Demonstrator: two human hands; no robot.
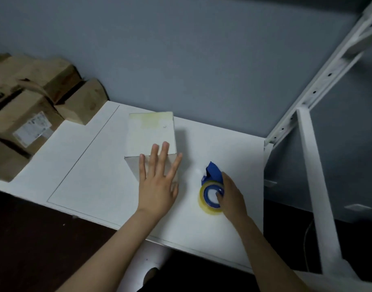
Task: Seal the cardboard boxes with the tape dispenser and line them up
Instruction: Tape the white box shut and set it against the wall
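Fingers [163, 153] of the left hand [157, 187] lie straight and spread against the white cardboard box [151, 131].
Right hand [231, 196] curls round the blue tape dispenser [211, 184], just beside the box on the white table [92, 169]; brown cartons [29, 114] are stacked far left.

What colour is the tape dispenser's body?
Blue, with a yellowish clear roll on it; the tape dispenser shows in the head view, held by the right hand.

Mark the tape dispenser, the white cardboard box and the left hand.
tape dispenser [212, 174]: head view, blue frame.
white cardboard box [151, 131]: head view, top face.
left hand [157, 185]: head view, back of hand.
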